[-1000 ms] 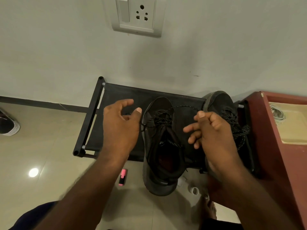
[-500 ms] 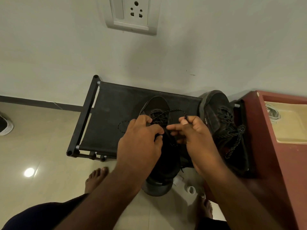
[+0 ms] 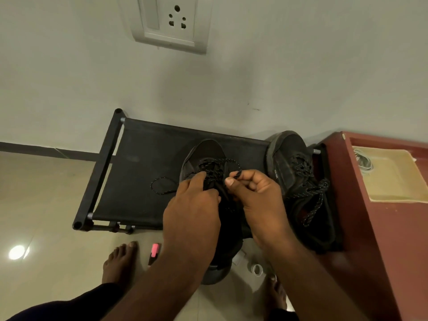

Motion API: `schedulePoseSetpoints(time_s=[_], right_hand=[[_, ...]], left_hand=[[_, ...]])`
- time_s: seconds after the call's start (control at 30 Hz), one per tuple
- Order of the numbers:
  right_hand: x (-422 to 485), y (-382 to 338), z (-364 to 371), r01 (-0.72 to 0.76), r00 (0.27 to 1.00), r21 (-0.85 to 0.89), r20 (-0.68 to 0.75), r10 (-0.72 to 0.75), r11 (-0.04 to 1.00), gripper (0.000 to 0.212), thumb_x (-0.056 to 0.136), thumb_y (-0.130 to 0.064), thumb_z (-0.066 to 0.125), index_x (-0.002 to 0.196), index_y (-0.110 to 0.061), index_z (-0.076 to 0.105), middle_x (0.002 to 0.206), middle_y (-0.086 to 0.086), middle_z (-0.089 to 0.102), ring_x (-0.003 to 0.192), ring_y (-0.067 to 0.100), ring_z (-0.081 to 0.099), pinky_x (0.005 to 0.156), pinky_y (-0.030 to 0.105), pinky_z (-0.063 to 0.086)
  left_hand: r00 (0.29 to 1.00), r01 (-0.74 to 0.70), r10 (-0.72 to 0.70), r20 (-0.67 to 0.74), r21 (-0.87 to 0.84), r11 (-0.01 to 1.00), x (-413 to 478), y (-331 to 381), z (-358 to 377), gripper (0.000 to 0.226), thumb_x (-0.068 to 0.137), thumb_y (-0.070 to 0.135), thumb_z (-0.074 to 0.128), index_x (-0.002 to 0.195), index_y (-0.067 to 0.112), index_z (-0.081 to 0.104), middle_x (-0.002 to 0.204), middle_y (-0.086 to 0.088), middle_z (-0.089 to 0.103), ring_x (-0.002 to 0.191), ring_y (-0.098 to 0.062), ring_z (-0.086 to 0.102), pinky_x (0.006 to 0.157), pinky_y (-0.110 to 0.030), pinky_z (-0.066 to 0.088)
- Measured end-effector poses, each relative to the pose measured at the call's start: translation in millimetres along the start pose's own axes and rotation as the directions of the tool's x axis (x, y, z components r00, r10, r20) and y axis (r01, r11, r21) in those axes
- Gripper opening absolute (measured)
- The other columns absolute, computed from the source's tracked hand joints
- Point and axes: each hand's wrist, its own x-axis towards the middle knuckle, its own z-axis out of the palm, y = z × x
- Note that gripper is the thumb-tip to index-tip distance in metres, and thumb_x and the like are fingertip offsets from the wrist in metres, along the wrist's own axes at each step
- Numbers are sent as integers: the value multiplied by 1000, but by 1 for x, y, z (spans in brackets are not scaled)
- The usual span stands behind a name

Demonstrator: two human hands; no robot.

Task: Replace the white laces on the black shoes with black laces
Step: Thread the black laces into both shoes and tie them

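Note:
Two black shoes stand on a low black rack (image 3: 143, 167) against the wall. The nearer shoe (image 3: 203, 154) carries a black speckled lace (image 3: 162, 186) that loops out to its left. Over this shoe's tongue my left hand (image 3: 194, 205) has its fingers curled down onto the lacing. My right hand (image 3: 257, 195) pinches the lace's end between thumb and fingers above the eyelets. The other shoe (image 3: 291, 163) lies to the right, laced in black with loose ends hanging. White laces (image 3: 363, 161) lie on the cream tray at the right.
A dark red cabinet (image 3: 361, 228) with a cream tray (image 3: 398, 181) stands close on the right. A pink marker (image 3: 154, 253) and small white bits lie on the tiled floor beside my bare feet (image 3: 120, 262). A wall socket (image 3: 171, 24) is above.
Both hands came together from apart onto the nearer shoe's lacing. The right hand now holds the lace end up by the eyelets. The view has tilted down a little.

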Motion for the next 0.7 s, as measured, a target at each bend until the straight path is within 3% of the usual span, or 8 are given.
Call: schedulePoseSetpoints(time_s=[0.1, 0.17, 0.47, 0.6, 0.7], right_hand=[[1, 2, 1, 18, 1000, -95, -22, -21, 995, 8, 88, -6, 73, 93, -5, 67, 81, 11, 73, 71, 13, 69, 65, 22, 57], [2, 3, 0, 27, 999, -131, -20, -30, 991, 8, 88, -7, 74, 90, -4, 67, 80, 14, 73, 68, 14, 68, 62, 22, 56], [4, 8, 2, 25, 999, -94, -26, -28, 995, 8, 89, -8, 74, 88, -6, 66, 79, 16, 71, 70, 18, 66, 67, 30, 56], [4, 10, 3, 57, 998, -46, -12, -58, 997, 8, 90, -7, 71, 92, -3, 65, 83, 22, 69, 73, 23, 65, 72, 37, 56], [5, 8, 2, 77, 997, -80, 22, -76, 994, 7, 90, -8, 71, 89, -8, 65, 80, 13, 70, 72, 20, 65, 71, 36, 56]], left_hand=[[998, 0, -1, -55, -20, 1000, 3, -3, 5, 29, 103, 32, 42, 122, 30, 64, 135, 10, 51, 116, -11, 51, 91, -27, 46], [998, 5, -6, -67, -26, 1000, 5, -3, 6, 27, 102, 31, 45, 118, 30, 67, 127, 10, 55, 111, -12, 54, 87, -28, 47], [997, -26, 25, -74, -13, 1000, 7, -2, 8, 28, 104, 30, 42, 125, 29, 60, 131, 9, 50, 116, -12, 47, 87, -24, 45], [994, -39, 25, -102, -138, 990, 11, -5, 16, 27, 100, 22, 49, 115, 18, 70, 131, -1, 58, 114, -20, 52, 93, -32, 46], [994, 0, -27, -106, -243, 970, 11, -5, 18, 29, 100, 22, 49, 119, 16, 70, 139, -2, 54, 123, -21, 48, 101, -32, 42]])
